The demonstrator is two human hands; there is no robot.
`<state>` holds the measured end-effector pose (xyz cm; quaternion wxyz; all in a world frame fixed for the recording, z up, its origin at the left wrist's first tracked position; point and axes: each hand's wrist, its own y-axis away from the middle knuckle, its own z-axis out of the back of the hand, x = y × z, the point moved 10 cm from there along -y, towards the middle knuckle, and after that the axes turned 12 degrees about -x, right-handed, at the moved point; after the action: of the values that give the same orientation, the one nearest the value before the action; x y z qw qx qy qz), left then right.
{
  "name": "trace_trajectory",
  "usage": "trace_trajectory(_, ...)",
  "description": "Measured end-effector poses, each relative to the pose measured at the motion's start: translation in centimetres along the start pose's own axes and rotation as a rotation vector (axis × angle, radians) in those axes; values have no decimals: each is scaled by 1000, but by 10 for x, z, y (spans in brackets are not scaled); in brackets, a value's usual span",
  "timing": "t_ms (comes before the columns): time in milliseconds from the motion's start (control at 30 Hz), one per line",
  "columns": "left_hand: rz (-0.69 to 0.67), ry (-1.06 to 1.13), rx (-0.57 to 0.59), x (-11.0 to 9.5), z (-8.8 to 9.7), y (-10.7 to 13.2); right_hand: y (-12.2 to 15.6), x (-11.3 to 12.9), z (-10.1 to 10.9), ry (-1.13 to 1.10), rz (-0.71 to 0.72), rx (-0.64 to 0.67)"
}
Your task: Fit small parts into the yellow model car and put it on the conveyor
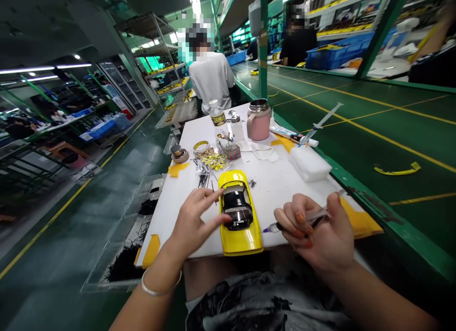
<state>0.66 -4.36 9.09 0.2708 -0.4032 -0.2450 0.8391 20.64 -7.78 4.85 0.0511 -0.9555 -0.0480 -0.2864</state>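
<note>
Closest to the camera, the left hand (194, 222) sits at the lower middle of the frame, fingers spread and loosely open, a silver bangle (161, 286) on its wrist. Its thumb (225, 220) reaches onto the dark cabin of a yellow toy car (239, 241), though it is not gripping. The car lies on a white board on the tabletop (281, 203), its long axis running away from the person and tilted slightly, with the end at the bottom of the frame pointing at the lap. The left hand is on its left side and touching it. The right hand (306, 226) is on its right side, curled around a syringe (299, 220) and holding it crosswise to the car, with the thin tip just beside the car's flank. Past the car lie scattered black strips (204, 180), a heap of yellow packets (213, 159), a white sponge block (309, 162), and a pink flask (259, 119). A clear tray of black strands (123, 264) sits off the board's left edge. Farther off, at the upper center, a co-worker in a white shirt (212, 79) stands with their back turned, and blue crates (337, 58) line the upper right.
</note>
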Motion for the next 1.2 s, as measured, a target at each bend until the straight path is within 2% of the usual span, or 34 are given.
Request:
trace_trajectory(67,203,75,-106,35,9,-5,1,-12,-11,9,21,31)
trace_trajectory(200,384,95,-257,91,9,-3,-1,-37,-23,26,26,40)
trace_trajectory(267,448,119,-310,112,6,5,-3,-46,-24,42,28,19)
trace_trajectory(367,516,164,-353,129,2,18,-3,-52,-22,90,66,-18)
trace_trajectory(500,564,207,-375,133,5,28,0,-52,-22,160,129,-60)
trace_trajectory(700,556,234,-361,124,4,27,2,-55,-27,236,172,-59)
trace_trajectory(1200,481,238,-380,111,8,24,3,-63,-24,296,156,-113)
